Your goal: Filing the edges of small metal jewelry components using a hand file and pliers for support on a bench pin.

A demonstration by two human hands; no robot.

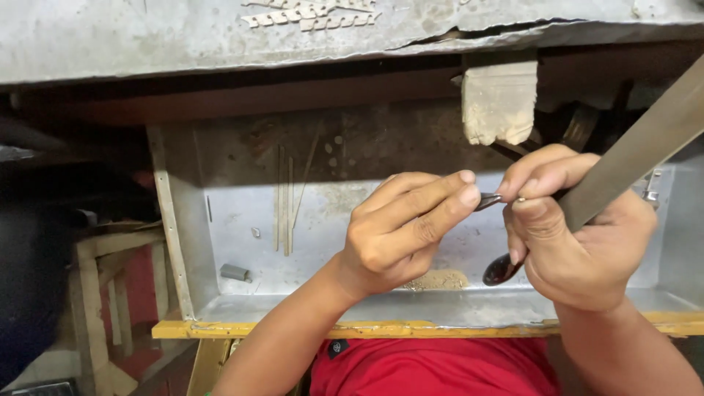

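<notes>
My left hand [403, 231] pinches the tip of a small dark metal tool [489, 201] between thumb and fingers. My right hand [579, 242] grips a long flat grey metal file [638, 150] that runs up to the right edge; its dark rounded handle end [501, 270] pokes out below my palm. Thumb and forefinger of the right hand also pinch a tiny piece at the tool's tip. Both hands hover over a shallow metal tray drawer [440, 308].
The tray has a yellow front edge [381, 330], a pile of fine filings [438, 280], thin metal strips [284, 202] and a small grey block [235, 273]. A pale wooden bench peg [499, 101] juts out above. Wooden stool frame [117, 286] stands at left.
</notes>
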